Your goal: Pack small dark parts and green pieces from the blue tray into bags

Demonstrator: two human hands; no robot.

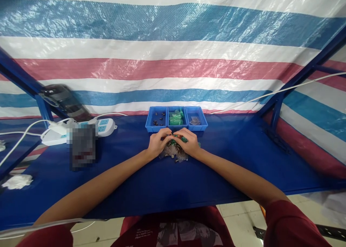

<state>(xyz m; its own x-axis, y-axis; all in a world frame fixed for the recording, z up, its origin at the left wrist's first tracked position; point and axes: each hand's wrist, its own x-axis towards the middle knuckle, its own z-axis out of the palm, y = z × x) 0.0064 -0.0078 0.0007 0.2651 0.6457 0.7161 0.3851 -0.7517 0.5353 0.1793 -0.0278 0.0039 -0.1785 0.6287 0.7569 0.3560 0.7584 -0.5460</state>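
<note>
My left hand [159, 143] and my right hand [188, 142] meet over a pile on the blue table, fingers bent and pinched close together. What they hold between the fingertips is too small and too hidden to name. Under and between them lies a heap of small metal parts and clear plastic bags [173, 151], with bits of green showing among it. Just beyond my fingers stand three joined blue bins. The left bin [150, 123] has several small dark parts, the middle bin [177, 126] holds green packets [175, 117], and the right bin [203, 123] contains small clear bags [195, 120].
To the left, a white power strip [106, 127] with plugged cables lies behind a blurred dark object [82, 146]. A dark bottle [65, 101] leans by the frame post. Crumpled white material [17, 181] sits far left. Striped sheeting [173, 68] closes off the back.
</note>
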